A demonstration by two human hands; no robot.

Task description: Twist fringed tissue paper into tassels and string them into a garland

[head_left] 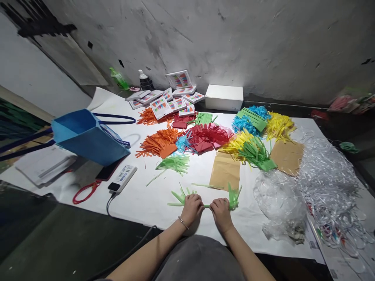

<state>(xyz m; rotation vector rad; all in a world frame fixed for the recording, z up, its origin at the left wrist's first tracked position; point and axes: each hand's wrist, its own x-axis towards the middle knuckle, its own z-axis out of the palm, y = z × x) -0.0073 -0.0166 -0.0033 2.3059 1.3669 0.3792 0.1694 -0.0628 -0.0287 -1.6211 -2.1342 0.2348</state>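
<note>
My left hand [192, 208] and my right hand [221, 212] are close together near the table's front edge, both closed on one green tissue tassel [233, 197]. Its thin twisted middle shows between my hands, and fringed strips fan out beyond each hand. A loose green fringed piece [177, 163] lies behind my left hand. Behind my right hand is a brown paper sheet [224, 171], with a thin green strip crossing its lower left edge.
Orange [161, 142], red [205, 136], yellow [279, 125] and green fringe bundles lie farther back. A blue bag [88, 134], phone and white device [124, 179] are left. Clear plastic [278, 197] and silvery strips [325, 175] cover the right. A white box [224, 97] stands by the wall.
</note>
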